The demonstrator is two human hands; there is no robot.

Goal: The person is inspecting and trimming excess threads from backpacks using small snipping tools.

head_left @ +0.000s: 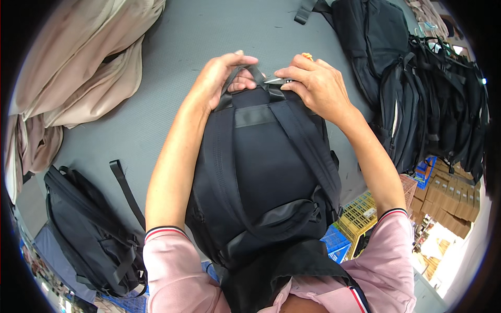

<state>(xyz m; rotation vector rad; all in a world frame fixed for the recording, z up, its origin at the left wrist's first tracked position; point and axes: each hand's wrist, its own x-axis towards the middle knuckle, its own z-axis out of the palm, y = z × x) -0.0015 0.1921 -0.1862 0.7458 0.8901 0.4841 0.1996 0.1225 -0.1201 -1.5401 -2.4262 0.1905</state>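
Note:
A black backpack [261,151] lies in front of me with its shoulder straps upward and its top end pointing away. At that top end, my left hand [224,75] has its fingers curled round the dark webbing carry handle [254,73]. My right hand [313,81] grips small thread snips [277,81]. Their metal blades point left, close to the right base of the handle. A bit of orange shows above the right knuckles. Whether the blade tips touch the webbing is too small to tell.
Beige fabric [78,57] is heaped at the far left of the grey table [172,47]. Another black backpack [88,229] lies at the near left, and several more [376,47] crowd the right edge. Below them are a yellow crate [357,214], a blue crate [335,242] and cardboard boxes [449,195].

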